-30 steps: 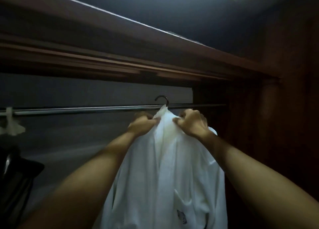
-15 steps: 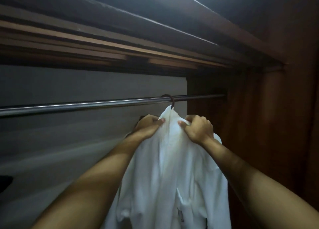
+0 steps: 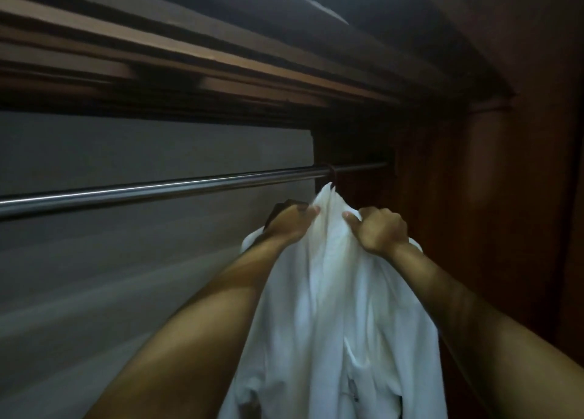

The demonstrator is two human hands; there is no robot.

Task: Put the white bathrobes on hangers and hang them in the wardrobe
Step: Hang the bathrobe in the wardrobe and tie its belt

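A: While the white bathrobe [image 3: 335, 292] is hanging below the rail [image 3: 158, 188], where is the hanger hook [image 3: 330, 171] sitting?

B: It is resting over the rail at 12 o'clock from the collar.

A: Hand state?

B: Left hand [image 3: 292, 222] is gripping the collar at 9 o'clock, fingers curled; right hand [image 3: 380, 230] is pinching fabric at 3 o'clock.

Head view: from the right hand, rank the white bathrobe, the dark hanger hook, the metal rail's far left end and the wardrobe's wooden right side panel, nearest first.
1. White bathrobe: gripped at the collar by the right hand.
2. Dark hanger hook: just above and left, over the rail.
3. Wooden right side panel: to the right; its depth is hard to judge.
4. Far left end of the metal rail: at the frame's left edge.
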